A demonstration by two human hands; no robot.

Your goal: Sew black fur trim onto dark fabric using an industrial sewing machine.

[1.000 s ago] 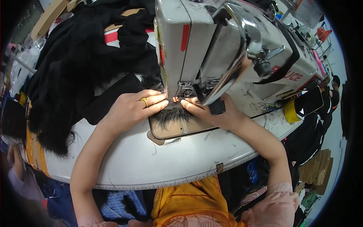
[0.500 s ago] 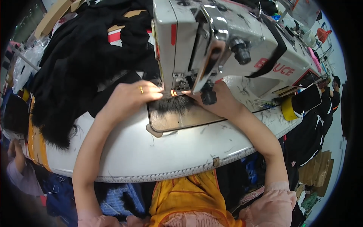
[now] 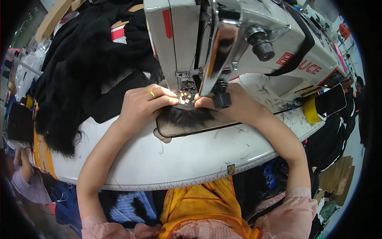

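Observation:
A white sewing machine (image 3: 181,51) stands in front of me. Black furry fabric (image 3: 187,116) lies under its lit presser foot (image 3: 185,96), with a fringe of fur spreading toward me over the metal bed plate (image 3: 207,128). Just left of the foot, my left hand (image 3: 144,104), with a gold ring, presses its closed fingertips on the fabric edge. My right hand (image 3: 242,106) grips the fabric on the other side of the foot, thumb and finger pressed in close. A black knob (image 3: 221,97) and a chrome part cover some of the right fingers.
A large heap of black furry fabric (image 3: 91,59) fills the left of the white table (image 3: 139,159). A measuring tape (image 3: 191,182) runs along its front edge. On the right sits a yellow roll (image 3: 311,110). Another person's arm (image 3: 27,165) shows at far left.
The head view has shifted, so the machine looks larger and farther left. More of the fur fringe shows between my hands. Both hands stay at the presser foot.

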